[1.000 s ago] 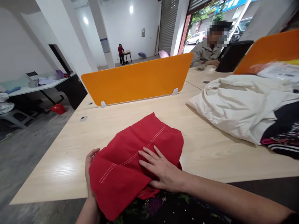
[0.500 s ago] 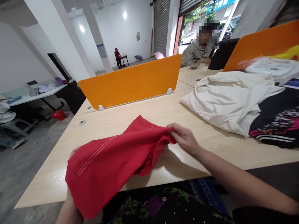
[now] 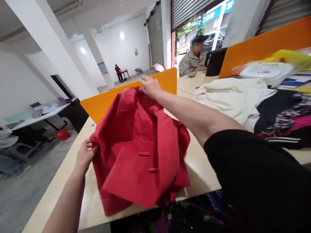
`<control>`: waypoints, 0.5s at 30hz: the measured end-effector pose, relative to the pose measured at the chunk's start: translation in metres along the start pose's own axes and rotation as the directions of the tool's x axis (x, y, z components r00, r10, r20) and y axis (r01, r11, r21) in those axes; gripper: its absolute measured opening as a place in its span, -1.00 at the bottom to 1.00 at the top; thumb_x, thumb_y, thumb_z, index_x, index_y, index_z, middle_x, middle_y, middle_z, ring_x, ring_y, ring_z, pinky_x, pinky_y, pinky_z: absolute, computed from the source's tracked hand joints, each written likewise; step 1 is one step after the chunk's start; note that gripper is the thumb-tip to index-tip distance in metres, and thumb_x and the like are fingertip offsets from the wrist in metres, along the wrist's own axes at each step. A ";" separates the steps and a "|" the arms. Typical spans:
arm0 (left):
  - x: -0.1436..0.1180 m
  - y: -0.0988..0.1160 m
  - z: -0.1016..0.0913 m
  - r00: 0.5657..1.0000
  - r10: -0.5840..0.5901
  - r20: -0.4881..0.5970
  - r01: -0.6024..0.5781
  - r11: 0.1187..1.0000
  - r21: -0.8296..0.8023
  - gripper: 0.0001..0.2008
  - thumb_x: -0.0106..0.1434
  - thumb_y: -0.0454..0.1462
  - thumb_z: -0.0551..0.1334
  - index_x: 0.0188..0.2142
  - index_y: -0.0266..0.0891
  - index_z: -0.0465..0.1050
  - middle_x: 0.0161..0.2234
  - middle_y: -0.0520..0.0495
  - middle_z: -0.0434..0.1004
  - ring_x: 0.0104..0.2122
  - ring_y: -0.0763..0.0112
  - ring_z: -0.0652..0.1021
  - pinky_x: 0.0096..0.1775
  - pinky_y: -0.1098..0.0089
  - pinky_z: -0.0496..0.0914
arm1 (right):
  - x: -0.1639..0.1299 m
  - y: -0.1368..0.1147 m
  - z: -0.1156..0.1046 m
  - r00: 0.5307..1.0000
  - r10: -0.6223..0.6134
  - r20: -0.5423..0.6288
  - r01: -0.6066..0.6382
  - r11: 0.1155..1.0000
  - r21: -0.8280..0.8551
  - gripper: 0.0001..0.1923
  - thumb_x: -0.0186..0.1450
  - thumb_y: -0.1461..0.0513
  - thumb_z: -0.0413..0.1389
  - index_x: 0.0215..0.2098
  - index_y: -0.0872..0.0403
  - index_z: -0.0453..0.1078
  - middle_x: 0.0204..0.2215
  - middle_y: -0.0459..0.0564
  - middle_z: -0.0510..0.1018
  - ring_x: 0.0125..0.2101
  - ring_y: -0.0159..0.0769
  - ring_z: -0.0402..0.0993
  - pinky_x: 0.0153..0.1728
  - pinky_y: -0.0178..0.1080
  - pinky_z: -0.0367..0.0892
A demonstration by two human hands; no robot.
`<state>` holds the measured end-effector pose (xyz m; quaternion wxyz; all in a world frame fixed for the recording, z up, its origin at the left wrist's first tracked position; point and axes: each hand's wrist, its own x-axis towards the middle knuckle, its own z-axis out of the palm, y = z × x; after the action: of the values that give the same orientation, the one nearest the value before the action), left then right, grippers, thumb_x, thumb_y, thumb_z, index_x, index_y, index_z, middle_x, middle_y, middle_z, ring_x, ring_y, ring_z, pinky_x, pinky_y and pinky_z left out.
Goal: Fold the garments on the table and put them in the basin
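The right hand [image 3: 150, 86] pinches the top edge of a red garment [image 3: 141, 152], lifting it above the wooden table [image 3: 201, 168]. The left hand [image 3: 84, 156] grips its left edge, fingers closed on the cloth.

A single head-worn camera looks forward and down from close above the counter [image 3: 199, 168], with the open shopfront far beyond.

No text can be read here — the blue shop sign [image 3: 213, 14] outside the shutter carries white characters too blurred to make out, and the print on the plastic-wrapped packet [image 3: 264, 69] is likewise illegible.
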<state>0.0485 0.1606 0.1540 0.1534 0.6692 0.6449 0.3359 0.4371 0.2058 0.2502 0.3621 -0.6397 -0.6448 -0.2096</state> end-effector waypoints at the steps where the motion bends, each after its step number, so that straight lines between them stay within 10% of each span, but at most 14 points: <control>1: 0.007 -0.014 0.005 0.997 -0.074 -0.023 0.076 0.991 0.107 -0.45 -0.02 -0.03 0.19 -0.09 -0.33 0.36 -0.26 -0.22 0.54 -0.26 0.09 0.56 -0.23 0.15 0.46 | -0.001 0.005 0.018 0.997 0.017 0.080 -0.017 1.000 -0.007 -0.62 0.32 0.30 0.02 0.10 0.13 0.29 0.06 0.13 0.40 -0.01 -0.08 0.32 0.00 0.00 0.21; 4: 0.001 -0.069 0.014 0.993 -0.109 -0.037 0.115 0.946 0.303 -0.44 0.08 0.00 0.10 -0.06 -0.35 0.35 -0.15 -0.30 0.51 -0.20 0.07 0.55 -0.15 0.13 0.43 | -0.038 0.018 0.057 0.975 0.036 0.218 -0.059 0.993 0.101 -0.58 0.29 0.32 0.04 0.13 0.15 0.31 0.02 0.15 0.45 -0.03 -0.12 0.37 0.00 -0.08 0.23; 8: -0.053 -0.124 0.036 0.988 0.142 0.066 -0.156 0.938 0.309 -0.39 0.15 0.08 0.03 0.00 -0.33 0.36 0.00 -0.34 0.42 -0.02 0.04 0.48 -0.02 0.10 0.38 | -0.145 0.019 0.070 0.889 -0.102 0.446 -0.084 0.922 0.378 -0.62 0.28 0.15 0.10 0.03 0.13 0.40 -0.10 0.09 0.53 -0.15 -0.19 0.44 -0.08 -0.17 0.32; 12: -0.103 -0.130 0.071 0.904 0.367 0.218 -0.422 0.846 0.325 -0.46 0.22 -0.01 0.07 0.12 -0.18 0.32 0.12 -0.23 0.38 0.17 0.07 0.31 0.14 0.03 0.24 | -0.239 -0.004 0.066 0.752 -0.384 0.535 0.120 0.879 0.462 -0.43 0.19 0.04 0.20 0.13 0.04 0.34 0.06 0.14 0.43 0.02 -0.10 0.33 0.02 -0.05 0.24; 15: -0.120 -0.122 0.085 0.854 0.420 0.308 -0.515 0.769 0.379 -0.59 0.28 -0.14 0.03 0.08 -0.04 0.38 0.10 -0.13 0.43 0.21 0.10 0.27 0.16 0.01 0.20 | -0.260 -0.021 0.070 0.784 -0.347 0.515 0.073 0.875 0.478 -0.76 0.26 0.15 0.12 -0.13 0.03 0.48 -0.20 0.06 0.52 -0.19 -0.20 0.39 -0.10 -0.10 0.29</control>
<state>0.0174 0.0792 -0.0157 -0.0283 0.8568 0.4969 0.1347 0.3818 0.0799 0.0175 0.2518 -0.4976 -0.8232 0.1064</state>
